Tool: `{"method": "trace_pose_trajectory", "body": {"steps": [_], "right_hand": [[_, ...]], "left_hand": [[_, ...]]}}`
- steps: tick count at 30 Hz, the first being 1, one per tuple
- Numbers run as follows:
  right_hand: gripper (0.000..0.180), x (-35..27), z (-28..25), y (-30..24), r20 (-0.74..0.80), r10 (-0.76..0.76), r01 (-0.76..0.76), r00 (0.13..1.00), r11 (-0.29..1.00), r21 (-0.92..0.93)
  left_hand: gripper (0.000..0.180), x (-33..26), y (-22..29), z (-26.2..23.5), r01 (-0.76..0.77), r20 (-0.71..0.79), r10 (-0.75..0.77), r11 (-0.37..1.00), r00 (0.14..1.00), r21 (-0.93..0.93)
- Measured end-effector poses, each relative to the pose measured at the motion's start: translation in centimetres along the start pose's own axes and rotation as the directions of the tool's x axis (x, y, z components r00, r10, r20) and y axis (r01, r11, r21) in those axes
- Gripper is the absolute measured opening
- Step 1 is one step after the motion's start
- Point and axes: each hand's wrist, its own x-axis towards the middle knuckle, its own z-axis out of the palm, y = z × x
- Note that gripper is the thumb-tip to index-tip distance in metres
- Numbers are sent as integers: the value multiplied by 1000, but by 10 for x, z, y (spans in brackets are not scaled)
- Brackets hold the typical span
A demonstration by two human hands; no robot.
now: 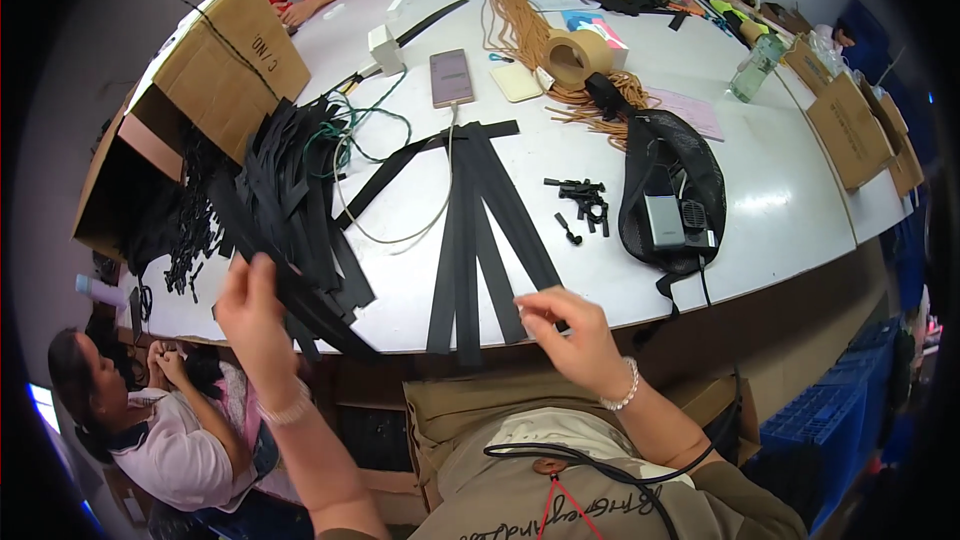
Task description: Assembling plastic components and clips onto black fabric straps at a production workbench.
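Fanned strips: several long, flat, matte black strips (pixel 467 270) at the centre of the frame, gathered close at the top and spread toward the bottom; lower ends lie at the near edge of the worktop (pixel 780 225).
Cross strip: a black length (pixel 495 128) lying across the fan's top, just above the frame's middle.
Heaped strips: a thick, untidy bundle of similar black strips (pixel 290 170) at centre left, overlapping at mixed angles, many pointing downward.
Strips by the left hand (pixel 255 305): dark lengths (pixel 325 310), slanting down to the right at lower left; whether gripped is unclear.
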Motion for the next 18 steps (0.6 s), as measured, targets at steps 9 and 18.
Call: {"method": "trace_pose_trajectory", "body": {"steps": [9, 18], "right_hand": [[29, 55, 6, 47, -222, -57, -103, 973, 757, -645], [23, 65, 1, 56, -215, 174, -274, 961, 700, -659]], "left_hand": [[50, 156, -126, -44, -150, -161, 210, 935, 964, 320], [25, -74, -72, 78, 144, 334, -75, 972, 940, -188]]}}
